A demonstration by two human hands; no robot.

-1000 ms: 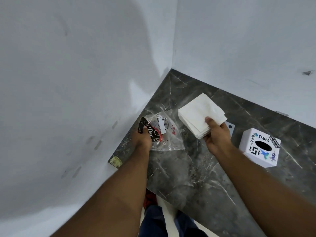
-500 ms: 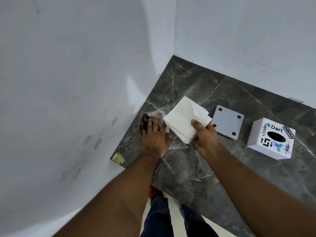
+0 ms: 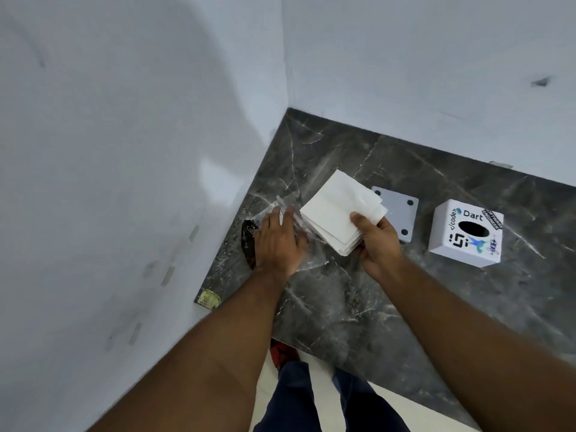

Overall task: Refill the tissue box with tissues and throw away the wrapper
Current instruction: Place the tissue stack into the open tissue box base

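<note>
Marble counter (image 3: 358,307) holds one wrapper (image 3: 249,241), one tissue box (image 3: 466,232).

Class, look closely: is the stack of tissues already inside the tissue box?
No, the right hand holds the tissue stack above the counter, apart from the tissue box.

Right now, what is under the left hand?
The clear plastic wrapper, pressed flat on the marble counter by the left hand; its dark printed end shows, the middle is covered.

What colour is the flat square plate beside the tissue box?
Light grey, with dark holes near its corners: the square plate in the head view.
</note>
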